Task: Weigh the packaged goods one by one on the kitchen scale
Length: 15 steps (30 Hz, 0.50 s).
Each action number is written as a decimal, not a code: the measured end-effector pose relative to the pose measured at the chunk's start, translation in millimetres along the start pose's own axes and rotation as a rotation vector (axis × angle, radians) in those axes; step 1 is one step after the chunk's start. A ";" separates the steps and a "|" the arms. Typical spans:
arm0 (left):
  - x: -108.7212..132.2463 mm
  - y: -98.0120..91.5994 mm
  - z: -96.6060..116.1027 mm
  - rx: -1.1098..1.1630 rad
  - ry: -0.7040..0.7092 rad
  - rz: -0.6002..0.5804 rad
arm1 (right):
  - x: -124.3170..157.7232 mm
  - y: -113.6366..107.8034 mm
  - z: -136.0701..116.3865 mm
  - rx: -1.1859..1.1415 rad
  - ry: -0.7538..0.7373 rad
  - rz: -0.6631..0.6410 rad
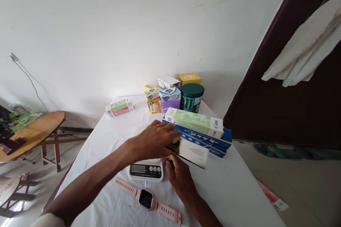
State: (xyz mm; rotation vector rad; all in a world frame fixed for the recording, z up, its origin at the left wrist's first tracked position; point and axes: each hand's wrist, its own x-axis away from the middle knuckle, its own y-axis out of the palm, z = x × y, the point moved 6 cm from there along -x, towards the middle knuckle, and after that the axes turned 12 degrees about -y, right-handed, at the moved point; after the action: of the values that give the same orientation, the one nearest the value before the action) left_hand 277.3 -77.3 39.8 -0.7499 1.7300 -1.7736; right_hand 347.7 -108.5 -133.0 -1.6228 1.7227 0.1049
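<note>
A white box with a dark end [194, 152], somewhat blurred, lies tilted in front of the stacked toothpaste boxes. My left hand [156, 138] reaches over the kitchen scale [146, 171] from the left, its fingers closed on the dark end of that box. Close below, my right hand [179, 175] has its fingers curled in beside the scale's right edge; whatever they may hold is hidden. The scale's platform is mostly covered by my left hand, while its display and buttons show. A pink-strapped smartwatch [146, 199] lies in front of the scale.
Behind my hands are a green-and-white toothpaste box [195, 121] on blue boxes [202, 136], a dark green canister [191, 97], soap boxes [170, 100] and a yellow box [189, 78]. Another small carton [119, 108] lies at the table's [93, 156] far left, near the wall.
</note>
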 end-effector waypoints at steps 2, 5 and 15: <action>21.7 -2.7 -28.4 0.007 -0.129 -0.033 | -3.8 -3.3 -4.2 -0.065 0.042 -0.031; 46.8 16.1 -68.4 -0.020 -0.288 -0.102 | -6.3 -5.3 -7.0 -0.111 0.096 -0.067; 75.5 60.7 -108.9 0.090 -0.407 -0.135 | 1.6 -1.2 5.0 -0.128 0.195 -0.144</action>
State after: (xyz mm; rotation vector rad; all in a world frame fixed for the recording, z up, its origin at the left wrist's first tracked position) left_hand 146.6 -57.3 -21.6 -1.1217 1.3489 -1.6312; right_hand 351.2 -107.4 -136.9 -1.9000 1.7664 -0.0139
